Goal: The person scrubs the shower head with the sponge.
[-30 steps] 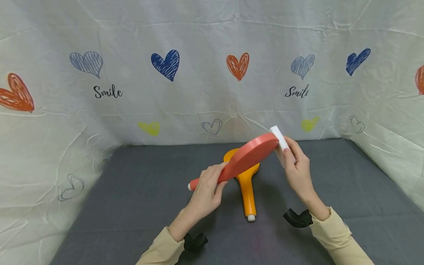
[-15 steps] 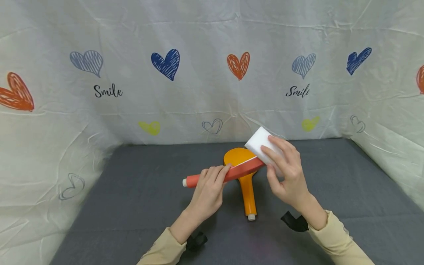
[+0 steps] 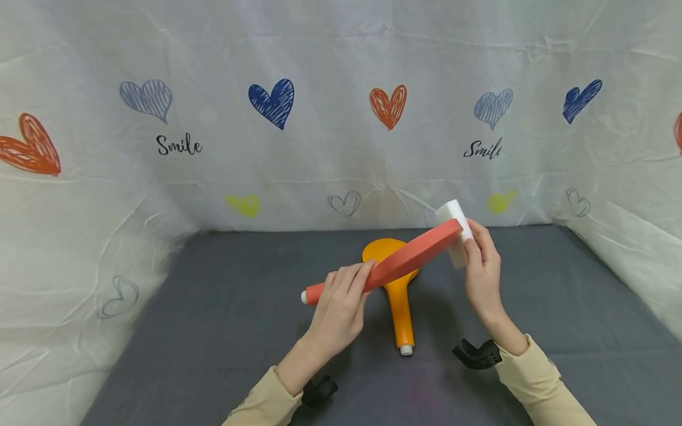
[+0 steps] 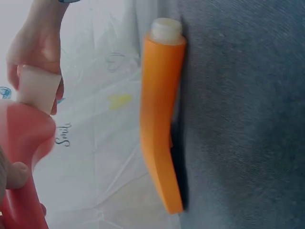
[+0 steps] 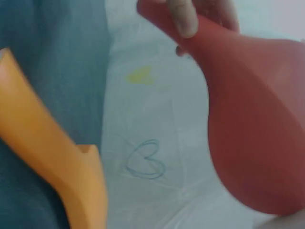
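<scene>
My left hand [image 3: 337, 310] grips the handle of a red handheld shower head [image 3: 412, 257], held tilted in the air with its head up to the right. A pale cap ends its handle. In my right hand [image 3: 483, 269] is a white sponge block [image 3: 452, 212], pinched between thumb and fingers against the far rim of the red head. The left wrist view shows the sponge [image 4: 39, 88] right at the red rim. Below and behind lies an orange shower head [image 3: 398, 305] on the table, its pale-capped handle toward me. The red head partly covers it in the head view.
A dark grey cloth covers the table [image 3: 240, 331]. White sheeting [image 3: 319, 154] printed with hearts and "Smile" stands behind and at both sides. Black wrist mounts [image 3: 476, 355] hang beneath both sleeves.
The sponge has gone from lying over the red head's upper side back to its far right rim. The red head has tipped upward at that end; the orange shower head stays put.
</scene>
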Demonstrator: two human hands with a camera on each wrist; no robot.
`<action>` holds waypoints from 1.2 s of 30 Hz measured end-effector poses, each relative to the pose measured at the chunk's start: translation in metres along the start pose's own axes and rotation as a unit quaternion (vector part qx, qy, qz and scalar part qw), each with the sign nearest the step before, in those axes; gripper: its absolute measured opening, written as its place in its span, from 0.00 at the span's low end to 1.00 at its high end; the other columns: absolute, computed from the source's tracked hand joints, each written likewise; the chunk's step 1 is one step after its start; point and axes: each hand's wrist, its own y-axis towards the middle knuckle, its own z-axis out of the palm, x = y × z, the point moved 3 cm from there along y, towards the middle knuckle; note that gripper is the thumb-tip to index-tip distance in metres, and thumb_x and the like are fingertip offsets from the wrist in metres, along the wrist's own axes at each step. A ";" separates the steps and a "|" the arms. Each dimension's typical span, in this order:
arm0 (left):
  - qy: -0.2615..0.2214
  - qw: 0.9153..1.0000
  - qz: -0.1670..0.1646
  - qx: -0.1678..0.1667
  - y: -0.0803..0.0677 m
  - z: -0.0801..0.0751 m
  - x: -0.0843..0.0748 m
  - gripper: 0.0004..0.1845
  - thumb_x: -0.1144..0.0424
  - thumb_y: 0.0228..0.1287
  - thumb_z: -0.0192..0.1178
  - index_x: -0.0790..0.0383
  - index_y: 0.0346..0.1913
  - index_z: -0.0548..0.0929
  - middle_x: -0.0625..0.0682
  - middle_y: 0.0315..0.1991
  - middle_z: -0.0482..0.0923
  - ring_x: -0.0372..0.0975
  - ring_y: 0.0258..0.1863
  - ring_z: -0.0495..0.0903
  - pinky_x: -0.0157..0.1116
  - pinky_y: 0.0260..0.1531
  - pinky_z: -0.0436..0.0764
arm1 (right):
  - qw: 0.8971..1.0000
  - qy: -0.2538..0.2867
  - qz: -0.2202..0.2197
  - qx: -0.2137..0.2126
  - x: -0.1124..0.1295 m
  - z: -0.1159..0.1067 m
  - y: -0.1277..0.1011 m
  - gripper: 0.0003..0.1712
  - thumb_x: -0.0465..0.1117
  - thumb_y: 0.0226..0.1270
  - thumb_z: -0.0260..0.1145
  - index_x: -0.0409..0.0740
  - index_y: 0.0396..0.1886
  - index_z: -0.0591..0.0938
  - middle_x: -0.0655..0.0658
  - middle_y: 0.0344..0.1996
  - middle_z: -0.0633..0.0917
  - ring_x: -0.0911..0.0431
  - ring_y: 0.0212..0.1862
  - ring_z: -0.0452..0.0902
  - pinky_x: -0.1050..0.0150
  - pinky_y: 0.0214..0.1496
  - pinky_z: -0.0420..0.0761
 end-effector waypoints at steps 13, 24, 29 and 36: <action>0.103 0.994 0.018 0.012 0.001 -0.003 0.001 0.26 0.75 0.50 0.63 0.70 0.56 0.74 0.60 0.43 0.75 0.48 0.39 0.74 0.40 0.42 0.73 | 0.899 -0.202 -0.385 0.045 0.052 0.036 -0.026 0.19 0.38 0.63 0.51 0.37 0.48 0.81 0.30 0.54 0.74 0.35 0.54 0.67 0.48 0.50 0.67; 0.159 0.987 0.007 0.030 0.000 -0.002 -0.005 0.26 0.74 0.49 0.62 0.73 0.55 0.73 0.61 0.43 0.76 0.48 0.38 0.73 0.41 0.43 0.73 | 0.895 -0.254 -0.367 0.004 0.039 0.035 -0.023 0.20 0.38 0.61 0.53 0.40 0.50 0.81 0.31 0.56 0.73 0.35 0.56 0.66 0.42 0.50 0.65; 0.171 0.985 0.006 0.020 0.000 -0.003 -0.005 0.27 0.74 0.49 0.62 0.74 0.55 0.72 0.61 0.41 0.77 0.48 0.37 0.73 0.40 0.42 0.73 | 0.909 -0.271 -0.315 -0.025 0.034 0.029 -0.017 0.22 0.38 0.61 0.52 0.41 0.53 0.80 0.31 0.57 0.71 0.35 0.57 0.64 0.40 0.49 0.65; 0.205 0.979 0.005 0.006 -0.001 0.001 -0.008 0.29 0.71 0.50 0.61 0.80 0.56 0.68 0.61 0.33 0.78 0.46 0.32 0.73 0.38 0.39 0.73 | 0.865 -0.329 -0.378 0.034 0.038 0.060 -0.045 0.20 0.39 0.66 0.49 0.40 0.52 0.80 0.30 0.57 0.71 0.34 0.58 0.65 0.43 0.51 0.67</action>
